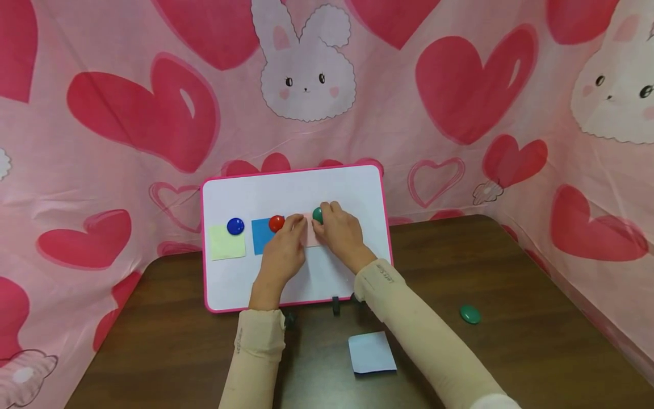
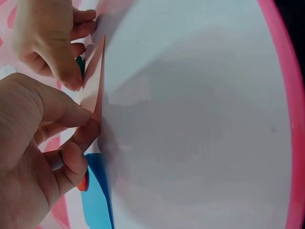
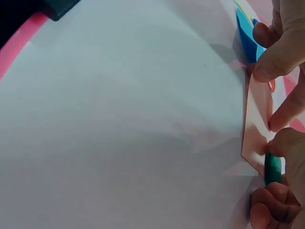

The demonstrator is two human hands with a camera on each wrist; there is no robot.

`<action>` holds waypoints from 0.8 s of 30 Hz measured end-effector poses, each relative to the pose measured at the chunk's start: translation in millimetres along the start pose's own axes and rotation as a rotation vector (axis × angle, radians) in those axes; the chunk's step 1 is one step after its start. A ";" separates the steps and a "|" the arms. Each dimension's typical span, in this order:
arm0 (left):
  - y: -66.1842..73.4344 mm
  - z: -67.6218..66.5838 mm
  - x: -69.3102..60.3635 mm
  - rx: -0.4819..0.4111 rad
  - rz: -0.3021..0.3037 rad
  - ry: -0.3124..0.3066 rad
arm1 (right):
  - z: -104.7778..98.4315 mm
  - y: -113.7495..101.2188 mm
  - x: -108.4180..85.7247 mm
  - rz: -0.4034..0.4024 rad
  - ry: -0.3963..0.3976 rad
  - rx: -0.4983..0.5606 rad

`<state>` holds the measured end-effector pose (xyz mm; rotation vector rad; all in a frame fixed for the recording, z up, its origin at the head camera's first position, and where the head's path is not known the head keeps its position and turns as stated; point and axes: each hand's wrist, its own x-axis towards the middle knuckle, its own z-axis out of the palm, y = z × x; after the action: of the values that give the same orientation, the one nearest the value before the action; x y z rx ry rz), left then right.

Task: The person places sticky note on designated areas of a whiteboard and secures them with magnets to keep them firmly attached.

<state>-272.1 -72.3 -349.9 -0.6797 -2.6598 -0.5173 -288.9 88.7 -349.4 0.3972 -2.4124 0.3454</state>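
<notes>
A whiteboard (image 1: 337,184) with a pink frame stands tilted on the table. My left hand (image 1: 283,253) pinches the left edge of a pale pink sticky note (image 3: 257,109) between thumb and finger, against the board. With its thumb and fingers, my right hand (image 1: 343,230) grips a round green magnet (image 3: 273,169) at the note's upper right part. Left of my left hand, a red magnet (image 1: 276,223) sits on a blue sticky note (image 1: 259,241). Farther left, a blue magnet (image 1: 235,226) sits at the top of a yellow-green note (image 1: 227,245).
A second green magnet (image 1: 470,314) lies on the brown table (image 1: 434,272) at the right. A pale square notepad (image 1: 372,352) lies in front of the board, between my forearms. Small black supports (image 1: 335,305) show at the board's lower edge. Pink patterned cloth (image 1: 388,102) hangs behind.
</notes>
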 end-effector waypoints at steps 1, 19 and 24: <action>0.3 0.1 -0.1 0.000 0.000 0.001 | 0.3 0.5 0.0 -0.019 0.013 -0.008; 5.5 -1.2 -3.0 0.000 -0.025 -0.025 | -1.5 5.7 -2.2 -0.074 -0.001 0.027; 8.1 -2.7 -6.1 -0.002 -0.026 -0.029 | -8.7 7.3 -7.2 -0.024 -0.076 0.106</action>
<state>-262.3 -69.2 -347.9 -0.6589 -2.6992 -0.5209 -281.3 99.8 -348.6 0.4943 -2.4681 0.4560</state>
